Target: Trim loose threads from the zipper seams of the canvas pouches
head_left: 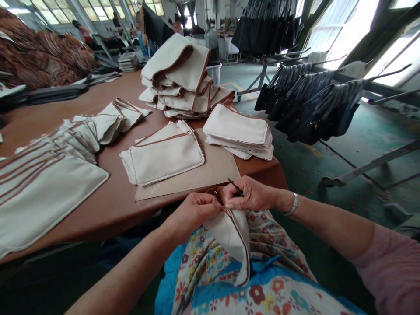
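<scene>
A white fabric pouch with a brown-edged opening (pixel 226 232) hangs over my lap in front of the table edge. My left hand (pixel 201 208) is closed, its thumb and fingers pinching the brown edge at the pouch's top corner. Close against it, my right hand (pixel 247 194) is also closed, with a thin dark pointed tool (pixel 233 184) sticking out between thumb and fingers. The tool's other end is hidden in the palm, so its kind is unclear. The right thumb touches the same corner of the pouch.
A brown-covered table (pixel 131 87) carries a tall pile of white pouches (pixel 183 98), a flat stack (pixel 238 127), a small stack (pixel 164 153) on cardboard (pixel 187 181), and an overlapping row (pixel 49 192) at left. Black bags (pixel 311 100) hang on a wheeled rack at right.
</scene>
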Tool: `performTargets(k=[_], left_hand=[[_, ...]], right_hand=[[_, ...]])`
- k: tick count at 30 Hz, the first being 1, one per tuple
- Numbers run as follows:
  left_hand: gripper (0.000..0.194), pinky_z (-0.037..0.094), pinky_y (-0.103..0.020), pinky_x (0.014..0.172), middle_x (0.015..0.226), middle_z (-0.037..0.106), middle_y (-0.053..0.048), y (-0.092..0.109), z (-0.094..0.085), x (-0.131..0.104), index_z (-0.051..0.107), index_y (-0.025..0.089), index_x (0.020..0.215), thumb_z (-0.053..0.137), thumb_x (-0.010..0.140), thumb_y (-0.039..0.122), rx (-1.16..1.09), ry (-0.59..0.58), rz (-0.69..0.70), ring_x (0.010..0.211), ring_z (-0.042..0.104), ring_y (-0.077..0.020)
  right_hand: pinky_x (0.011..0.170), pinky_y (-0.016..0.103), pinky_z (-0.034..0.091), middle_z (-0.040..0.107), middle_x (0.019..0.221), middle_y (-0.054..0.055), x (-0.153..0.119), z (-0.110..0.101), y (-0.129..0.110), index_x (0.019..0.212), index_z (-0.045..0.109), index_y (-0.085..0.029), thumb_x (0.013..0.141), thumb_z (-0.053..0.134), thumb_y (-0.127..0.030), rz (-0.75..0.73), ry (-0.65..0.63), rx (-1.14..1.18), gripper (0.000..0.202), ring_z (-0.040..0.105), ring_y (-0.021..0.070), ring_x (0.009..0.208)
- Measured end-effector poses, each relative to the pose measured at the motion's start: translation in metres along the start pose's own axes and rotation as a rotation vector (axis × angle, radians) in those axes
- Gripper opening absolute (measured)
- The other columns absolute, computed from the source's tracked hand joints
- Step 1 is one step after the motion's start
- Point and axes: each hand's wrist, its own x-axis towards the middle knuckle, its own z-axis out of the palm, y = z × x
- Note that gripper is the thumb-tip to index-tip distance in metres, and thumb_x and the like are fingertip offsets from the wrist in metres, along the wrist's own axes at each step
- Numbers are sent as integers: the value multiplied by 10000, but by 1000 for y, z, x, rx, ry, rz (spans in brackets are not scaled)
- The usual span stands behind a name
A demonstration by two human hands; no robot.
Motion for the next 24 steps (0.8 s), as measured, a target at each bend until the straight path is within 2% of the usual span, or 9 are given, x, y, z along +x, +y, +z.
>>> performTargets(k=[5, 8, 11, 13, 15, 17, 20, 22, 24], left_hand=[[94, 354, -202, 570, 640, 595, -8, -3, 8, -12, 649, 113, 721, 663, 719, 205, -68, 93, 82, 569, 471, -90], [199, 407, -211, 594, 718, 663, -38, 8, 15, -23, 683, 120, 789, 670, 785, 319, -34, 254, 203, 630, 539, -124], [279, 486, -247, 649, 870, 723, -67, 27, 27, -35, 712, 156, 937, 655, 822, 404, 62, 375, 364, 747, 626, -188], [265, 524, -272, 711, 953, 733, -66, 39, 35, -41, 711, 190, 1001, 644, 838, 389, 197, 433, 502, 824, 664, -216], [239, 534, -276, 785, 1017, 724, -55, 50, 33, -42, 699, 218, 1048, 633, 854, 341, 385, 545, 690, 904, 674, -220], [260, 520, -281, 873, 1086, 699, -50, 59, 15, -34, 662, 225, 1112, 619, 867, 300, 548, 751, 908, 1007, 653, -211], [305, 478, -329, 978, 1122, 667, -60, 70, -44, -8, 596, 195, 1185, 575, 895, 284, 687, 1120, 1104, 1067, 623, -199], [314, 475, -348, 976, 1114, 665, -66, 72, -93, 16, 575, 181, 1205, 535, 915, 294, 831, 1263, 994, 1044, 623, -200], [378, 483, -351, 950, 1195, 632, -105, 71, -138, 42, 498, 146, 1281, 492, 927, 279, 1026, 1345, 737, 1102, 594, -222]], right_hand=[[558, 196, 347, 531, 671, -2, 3, -13, -14, 788, 643, -79, 850, 620, -407, -14, 1, -52, 334, 429, 76, 601], [621, 213, 424, 635, 918, 77, -2, -23, -46, 1086, 642, -76, 842, 633, -422, -78, 141, -232, 424, 536, 115, 701], [620, 218, 450, 632, 1114, 129, -10, -20, -79, 1325, 513, -116, 726, 750, -423, -114, 224, -406, 713, 603, 161, 788], [620, 223, 447, 670, 983, 89, -10, -16, -91, 1214, 590, -140, 722, 752, -371, -120, 210, -497, 567, 610, 169, 767], [637, 226, 444, 670, 831, 39, -5, -21, -95, 992, 656, -150, 795, 673, -295, -148, 260, -502, 245, 599, 152, 726], [619, 220, 450, 661, 778, 18, 3, -44, -95, 867, 647, -147, 841, 615, -269, -166, 410, -364, 129, 587, 133, 689], [569, 242, 480, 672, 813, 32, 13, -109, -88, 936, 636, -141, 783, 693, -390, -140, 747, -114, 298, 588, 138, 639], [585, 255, 498, 686, 909, 61, 18, -159, -73, 1036, 621, -147, 758, 709, -428, -118, 913, -132, 404, 602, 141, 657], [607, 250, 498, 685, 1003, 114, 23, -201, -50, 1113, 594, -130, 834, 610, -451, 16, 1062, -386, 426, 608, 136, 684]])
